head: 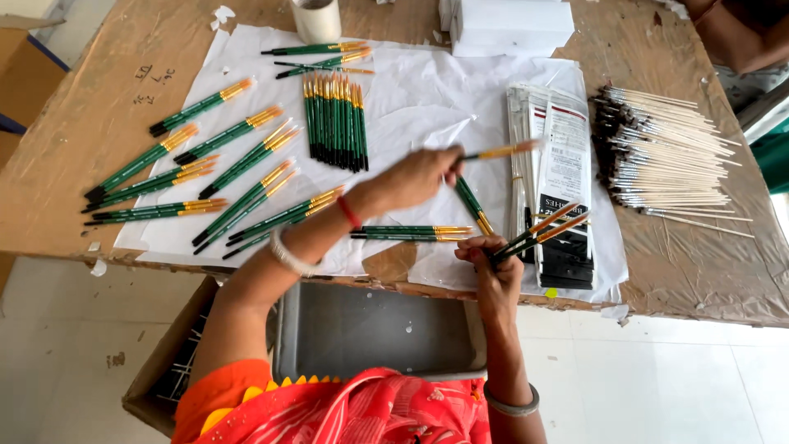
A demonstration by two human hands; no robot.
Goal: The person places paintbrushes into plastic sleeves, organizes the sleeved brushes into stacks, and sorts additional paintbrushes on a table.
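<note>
My left hand (417, 176) reaches across the table and pinches a single green-handled paintbrush (503, 150) by its dark end, its orange tip pointing right. My right hand (491, 263), near the table's front edge, grips a small bundle of green brushes (538, 232) that fan up and to the right. Between the hands lie a short pair of brushes (475, 207) and a flat group of brushes (411, 233) on the white paper (427, 99).
Many sorted groups of green brushes (335, 122) cover the left of the paper. A stack of printed plastic packets (563, 156) lies right of centre, and a pile of pale wooden-handled brushes (666, 156) further right. A grey tray (378, 333) sits below the table edge.
</note>
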